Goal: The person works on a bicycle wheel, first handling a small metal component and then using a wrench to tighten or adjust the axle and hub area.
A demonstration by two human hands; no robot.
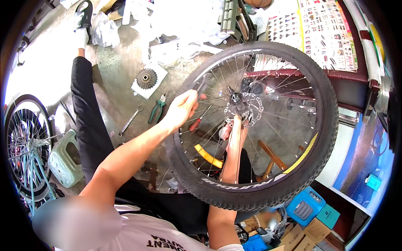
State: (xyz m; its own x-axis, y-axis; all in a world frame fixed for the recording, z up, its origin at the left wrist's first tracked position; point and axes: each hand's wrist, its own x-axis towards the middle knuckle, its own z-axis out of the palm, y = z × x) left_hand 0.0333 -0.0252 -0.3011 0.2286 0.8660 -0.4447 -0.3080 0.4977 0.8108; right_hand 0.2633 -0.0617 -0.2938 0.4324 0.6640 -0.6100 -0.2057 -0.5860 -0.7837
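Note:
A bicycle wheel point(333, 121) with a knobby black tyre lies tilted in front of me. My left hand point(183, 109), closed, is above its left side; in it is a grey metal tool, apparently a wrench point(204, 83), smeared by motion. Reaching beneath the rim, my right hand point(237, 129) is closed at the wheel's hub point(235, 98), just below the disc brake rotor point(256, 107). Spokes and rotor hide part of those fingers. An orange reflector point(208, 156) is fixed among the spokes. A red-handled screwdriver point(195, 124) shows through the spokes on the floor.
On the floor to the left are green-handled pliers point(158, 109), a combination wrench point(130, 120) and a cassette point(146, 78) on white paper. A green plastic stool point(67, 159) stands near another bicycle point(29, 146). At right are a dark red table point(345, 85) and a blue case point(305, 205).

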